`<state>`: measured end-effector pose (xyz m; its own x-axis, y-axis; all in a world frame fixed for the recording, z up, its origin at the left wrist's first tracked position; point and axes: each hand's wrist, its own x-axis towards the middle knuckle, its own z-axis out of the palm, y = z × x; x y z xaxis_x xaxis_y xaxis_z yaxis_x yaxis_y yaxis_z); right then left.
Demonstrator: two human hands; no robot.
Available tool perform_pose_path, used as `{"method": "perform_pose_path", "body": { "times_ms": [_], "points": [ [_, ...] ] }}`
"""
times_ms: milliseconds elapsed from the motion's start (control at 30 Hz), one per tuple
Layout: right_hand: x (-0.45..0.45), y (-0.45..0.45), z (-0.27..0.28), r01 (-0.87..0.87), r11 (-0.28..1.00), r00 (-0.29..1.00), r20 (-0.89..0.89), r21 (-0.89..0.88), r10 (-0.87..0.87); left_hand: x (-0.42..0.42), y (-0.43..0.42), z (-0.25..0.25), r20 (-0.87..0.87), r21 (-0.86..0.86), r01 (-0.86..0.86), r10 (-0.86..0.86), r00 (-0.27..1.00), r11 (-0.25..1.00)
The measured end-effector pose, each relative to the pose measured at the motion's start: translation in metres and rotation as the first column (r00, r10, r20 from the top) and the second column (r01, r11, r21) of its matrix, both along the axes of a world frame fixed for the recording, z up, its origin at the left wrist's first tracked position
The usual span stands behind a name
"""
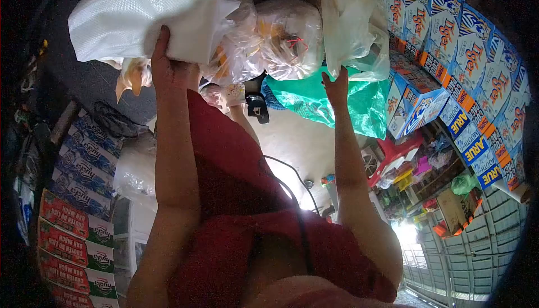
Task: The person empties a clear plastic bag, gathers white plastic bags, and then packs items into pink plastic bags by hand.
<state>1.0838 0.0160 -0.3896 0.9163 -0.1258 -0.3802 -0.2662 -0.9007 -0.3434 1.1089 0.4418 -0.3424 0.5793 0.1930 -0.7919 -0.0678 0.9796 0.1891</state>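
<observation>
My left hand [168, 64] grips the lower edge of a white woven plastic sack [140, 16], with the thumb lying over its front face. At the right, my right hand [337, 86] is closed at the bottom of a translucent plastic bag [351, 33]; its fingers are partly hidden. Between the hands sit clear plastic bags [289, 36] with contents I cannot make out, some of them orange-yellow. Below my right hand's bag spreads a green plastic bag [325, 100].
Stacked Tiger beer cartons [471, 44] line the right side. Huda beer cartons [84, 165] stand at the left. An orange-and-white animal [133, 78] is partly hidden behind the sack. A black sandal [257, 107] and a red plastic stool [396, 156] are lower down.
</observation>
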Motion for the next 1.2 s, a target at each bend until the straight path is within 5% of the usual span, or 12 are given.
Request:
{"method": "perform_pose_path", "body": {
  "times_ms": [33,100,167,333,400,500,533,633,800,867,1133,1200],
  "points": [
    [-0.008,-0.002,-0.008,-0.203,0.956,0.958,0.160,-0.214,0.239,0.001,-0.002,0.003,-0.034,-0.007,-0.019,0.019,0.999,1.000],
    [0.011,0.059,0.038,0.194,0.973,0.981,-0.003,0.126,-0.195,-0.003,0.000,-0.005,-0.021,0.039,0.014,-0.014,1.000,0.999],
    [0.009,0.073,0.027,-0.152,0.982,0.946,0.272,-0.112,0.177,-0.007,0.001,-0.011,-0.018,0.092,0.050,-0.048,0.999,0.995],
    [0.005,0.115,-0.018,-0.268,0.963,0.950,0.167,-0.004,0.265,-0.015,0.008,-0.020,-0.022,0.181,0.081,-0.079,0.997,0.980],
    [0.010,0.123,-0.036,-0.205,0.943,0.970,-0.186,-0.261,0.159,-0.018,0.012,-0.022,-0.029,0.227,0.089,-0.085,0.996,0.970],
    [0.008,0.094,-0.085,-0.248,0.934,0.966,-0.134,-0.259,0.219,-0.023,0.016,-0.027,-0.064,0.302,0.098,-0.082,0.995,0.948],
    [0.010,0.086,-0.089,-0.422,0.831,0.874,0.082,-0.363,0.479,-0.025,0.018,-0.028,-0.091,0.333,0.098,-0.072,0.993,0.938],
    [0.020,0.055,-0.119,-0.322,0.946,0.941,0.124,0.048,0.314,-0.021,0.009,-0.012,-0.171,0.692,0.140,-0.028,0.985,0.708],
    [0.055,0.060,-0.069,-0.240,0.971,0.971,-0.020,-0.015,0.239,-0.019,0.009,-0.010,-0.110,0.718,0.026,0.077,0.991,0.695],
    [0.064,0.063,-0.047,-0.435,0.900,0.898,0.050,-0.043,0.436,-0.018,0.008,-0.010,-0.087,0.732,0.005,0.086,0.992,0.681],
    [0.103,0.081,-0.007,-0.442,0.897,0.836,0.376,0.028,0.400,-0.042,0.011,-0.017,-0.053,0.545,0.043,-0.016,0.998,0.837],
    [0.111,0.084,0.013,-0.397,0.914,0.895,0.254,0.079,0.367,-0.044,0.008,-0.011,-0.158,0.634,0.108,-0.008,0.987,0.766]
  ]
}}
